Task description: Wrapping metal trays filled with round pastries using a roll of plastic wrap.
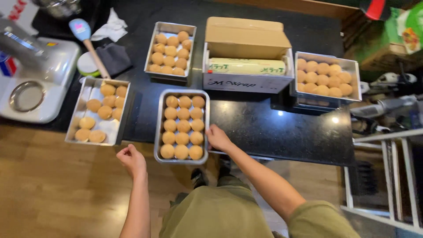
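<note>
A metal tray (159,128) full of round tan dough balls sits at the front edge of the black counter (273,132). My right hand (217,137) rests against that tray's right rim, fingers curled on it. My left hand (131,159) hovers just off the counter's edge, below and left of the tray, loosely closed and holding nothing. A second tray (73,128), lined with white paper and partly filled with dough balls, lies to the left.
Two more filled trays stand at the back (150,57) and the right (358,83). An open cardboard box holding a roll of cling wrap (246,66) sits between them. A spatula (88,42), dark cloth and white appliance (35,79) are at the left. Wooden floor below.
</note>
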